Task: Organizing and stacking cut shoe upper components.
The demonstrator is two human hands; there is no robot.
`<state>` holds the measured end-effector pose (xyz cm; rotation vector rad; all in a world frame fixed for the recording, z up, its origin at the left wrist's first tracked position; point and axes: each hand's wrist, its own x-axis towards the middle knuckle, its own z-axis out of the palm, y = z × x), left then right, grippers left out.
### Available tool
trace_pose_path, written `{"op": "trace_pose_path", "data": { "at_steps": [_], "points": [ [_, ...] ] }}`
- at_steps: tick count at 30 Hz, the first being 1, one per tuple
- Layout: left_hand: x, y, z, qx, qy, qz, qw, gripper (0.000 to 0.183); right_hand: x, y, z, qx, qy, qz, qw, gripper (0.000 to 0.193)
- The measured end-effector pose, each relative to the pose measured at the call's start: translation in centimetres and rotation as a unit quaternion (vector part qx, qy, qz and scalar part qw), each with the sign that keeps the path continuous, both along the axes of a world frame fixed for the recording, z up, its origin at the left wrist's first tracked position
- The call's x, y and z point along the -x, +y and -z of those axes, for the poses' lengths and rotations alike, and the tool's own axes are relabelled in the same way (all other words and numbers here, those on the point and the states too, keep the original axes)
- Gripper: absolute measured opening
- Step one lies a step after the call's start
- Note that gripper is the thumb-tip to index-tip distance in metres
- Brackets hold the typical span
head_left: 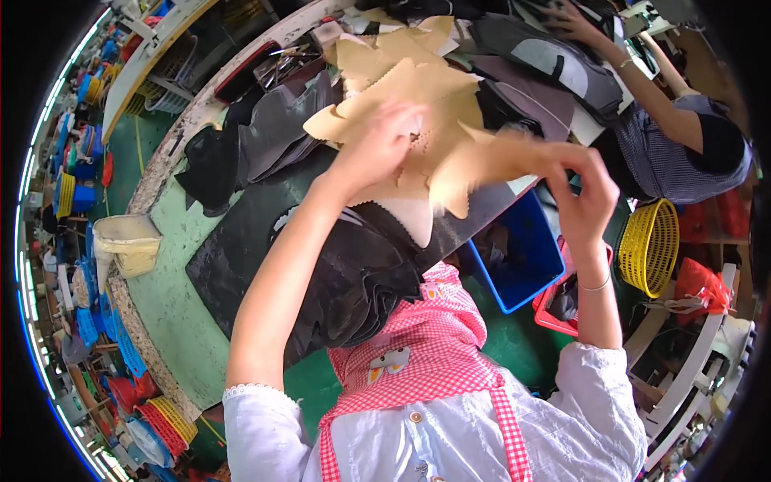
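Over a pile of tan, zigzag-edged cut pieces, my left hand is closed, its fingers curled and partly blurred. What they grip is too small to make out; a dark speck shows at the fingertips. My right hand is raised to the right of the pile. It pinches the end of a tan piece, which is smeared by motion and stretches back toward the pile. Under my left forearm lies a stack of black cut pieces. Grey-black pieces are heaped left of the pile.
A blue bin and a red bin stand below the table's right edge, near a yellow basket. A co-worker's arm reaches over dark pieces at the far right. A cream block-like holder sits at the table's left edge.
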<state>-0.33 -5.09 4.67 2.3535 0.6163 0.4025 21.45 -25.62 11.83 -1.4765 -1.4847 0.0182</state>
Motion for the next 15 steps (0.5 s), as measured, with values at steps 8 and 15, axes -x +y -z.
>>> {"op": "trace_pose_path", "data": {
  "at_steps": [8,15],
  "points": [
    [-2.5,-5.5,-5.3,0.187,-0.263,0.036,0.946,0.058,3.1,4.4,0.0,-0.018,0.442,-0.089,0.892,0.012],
    [-2.9,-3.4,-3.6,-0.007,-0.089,-0.005,0.996,0.022,3.4,4.9,0.8,0.174,0.508,-0.194,0.821,0.020]
  ]
}}
